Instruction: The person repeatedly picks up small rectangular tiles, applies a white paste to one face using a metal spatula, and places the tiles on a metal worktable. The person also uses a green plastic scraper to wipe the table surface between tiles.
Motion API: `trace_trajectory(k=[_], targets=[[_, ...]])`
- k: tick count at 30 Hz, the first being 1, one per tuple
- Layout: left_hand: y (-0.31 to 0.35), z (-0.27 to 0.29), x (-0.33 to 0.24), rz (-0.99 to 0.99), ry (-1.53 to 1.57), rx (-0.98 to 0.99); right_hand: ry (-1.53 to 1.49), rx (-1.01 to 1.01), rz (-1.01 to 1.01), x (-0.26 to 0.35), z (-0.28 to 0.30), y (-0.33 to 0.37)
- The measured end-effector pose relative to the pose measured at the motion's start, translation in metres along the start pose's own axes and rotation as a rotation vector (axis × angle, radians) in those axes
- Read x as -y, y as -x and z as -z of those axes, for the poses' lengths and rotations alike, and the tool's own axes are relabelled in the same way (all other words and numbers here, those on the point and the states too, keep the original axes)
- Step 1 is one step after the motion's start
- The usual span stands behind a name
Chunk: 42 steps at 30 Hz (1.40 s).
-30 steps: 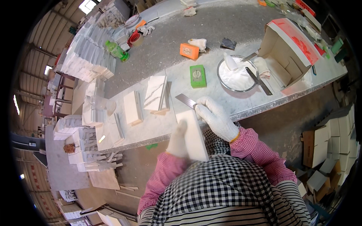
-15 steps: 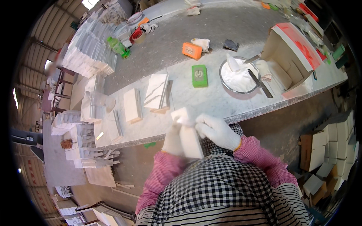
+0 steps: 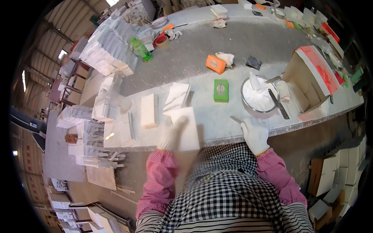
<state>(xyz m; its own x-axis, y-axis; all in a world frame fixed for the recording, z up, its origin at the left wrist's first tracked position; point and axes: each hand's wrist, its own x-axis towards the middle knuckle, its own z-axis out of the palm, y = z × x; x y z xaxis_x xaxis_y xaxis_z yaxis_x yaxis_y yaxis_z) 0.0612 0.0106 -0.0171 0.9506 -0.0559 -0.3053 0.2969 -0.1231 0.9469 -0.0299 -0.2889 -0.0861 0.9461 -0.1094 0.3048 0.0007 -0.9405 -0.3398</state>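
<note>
My left hand (image 3: 171,134), in a white glove, grips a plain white tile (image 3: 188,126) by its left side, thumb on top. The tile lies over the front edge of the table, its upper end by a grey-veined white tile stack (image 3: 177,97). My right hand (image 3: 255,134), also gloved, is closed at the table edge around a thin grey blade-like strip (image 3: 236,120); its exact kind is unclear. Beyond the right hand stands a bowl of white paste (image 3: 259,100) with a dark-handled knife (image 3: 278,104) across its rim.
More white tiles (image 3: 149,110) lie at the left. A green block (image 3: 221,91) and an orange block (image 3: 215,64) sit mid-table. An open cardboard box (image 3: 311,83) stands at right, a green bottle (image 3: 141,49) far left beside tall tile stacks (image 3: 107,48).
My hands have moved apart. The left has carried the white tile forward and left to the table edge; the right has gone right, and a thin grey strip now shows in it.
</note>
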Motion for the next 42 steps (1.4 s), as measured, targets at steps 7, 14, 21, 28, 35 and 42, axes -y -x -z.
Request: trace_trajectory(k=[7,14,21,28,35,42], targets=[[-0.042,0.010,-0.069,-0.002,-0.593,0.047,-0.095,-0.156,0.100,0.032,-0.002,-0.034],[-0.095,0.007,-0.068,0.062,-0.595,0.009,-0.002,-0.018,-0.037,0.061,-0.044,-0.112],[-0.137,-0.003,-0.055,-0.229,-0.750,-0.039,0.117,0.122,-0.140,0.067,-0.066,-0.149],[-0.121,-0.010,-0.070,-0.310,-1.340,-0.159,-0.749,0.319,-0.333,0.080,-0.049,-0.152],[-0.148,-0.014,-0.012,-0.833,-1.079,-0.224,-1.306,0.134,-0.303,0.126,-0.099,-0.125],[-0.154,-0.006,-0.011,-0.862,-1.157,-0.101,-1.163,0.121,-0.370,0.136,-0.110,-0.151]])
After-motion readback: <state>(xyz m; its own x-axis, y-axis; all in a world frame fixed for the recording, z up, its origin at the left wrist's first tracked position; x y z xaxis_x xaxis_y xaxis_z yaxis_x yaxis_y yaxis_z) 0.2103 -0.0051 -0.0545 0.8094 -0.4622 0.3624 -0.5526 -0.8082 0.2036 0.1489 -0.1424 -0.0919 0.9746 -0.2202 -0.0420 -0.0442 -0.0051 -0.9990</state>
